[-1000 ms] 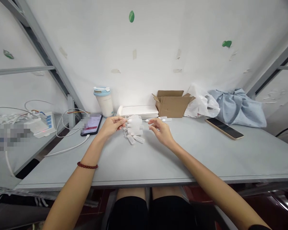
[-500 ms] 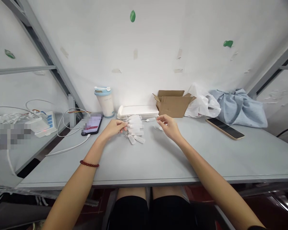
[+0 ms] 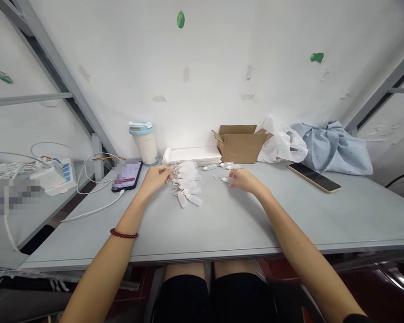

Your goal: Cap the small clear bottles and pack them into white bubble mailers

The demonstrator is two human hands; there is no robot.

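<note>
Several small translucent white tags (image 3: 188, 175) with thin white loops of string lie overlapping in a column on the grey table (image 3: 202, 229). At the upper left end of this column, my left hand (image 3: 157, 178) is closed, its thumb and fingertips pinching by the strings; the exact grip is partly hidden. To the right, my right hand (image 3: 245, 180) has its fingers closed on one white tag (image 3: 226, 180), low over the tabletop, with its string trailing left. Just behind that hand lie a few loose tags (image 3: 210, 167), apart from the column.
Along the wall stand a tumbler (image 3: 144, 143), a stack of white trays or lids (image 3: 192, 155), an open cardboard box (image 3: 239, 147), a white plastic bag (image 3: 283, 144) and a blue cloth bag (image 3: 333, 148). A charging phone (image 3: 129, 176) is left, another phone (image 3: 313, 177) right.
My right hand has come down slightly and to the right, and its fingers have closed on a loose tag. My left hand stays by the column's strings. The view has shifted a little.
</note>
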